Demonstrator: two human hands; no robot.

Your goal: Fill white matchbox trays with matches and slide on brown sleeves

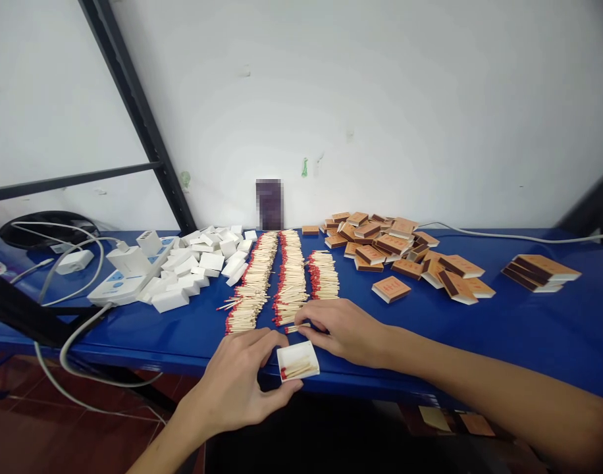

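Between the thumb and fingers of my left hand (245, 378) is a small white matchbox tray (312, 359), tilted toward me at the table's front edge. Several red-tipped matches lie in it. My right hand (343, 329) is just beyond the tray, its thumb and fingers closed on a few matches (292, 328) at the near end of the middle row of matches (290, 276). On the left runs another long row of matches (255, 280); a shorter row (324, 273) lies to the right, partly behind my right hand.
White matchbox trays (200, 257) are heaped at left, beside a power strip (124, 280) with chargers and cables. Brown matchbox sleeves (393, 243) are piled at right, with a small stack (541, 271) farther right. A pixelated dark object (269, 204) leans on the wall.
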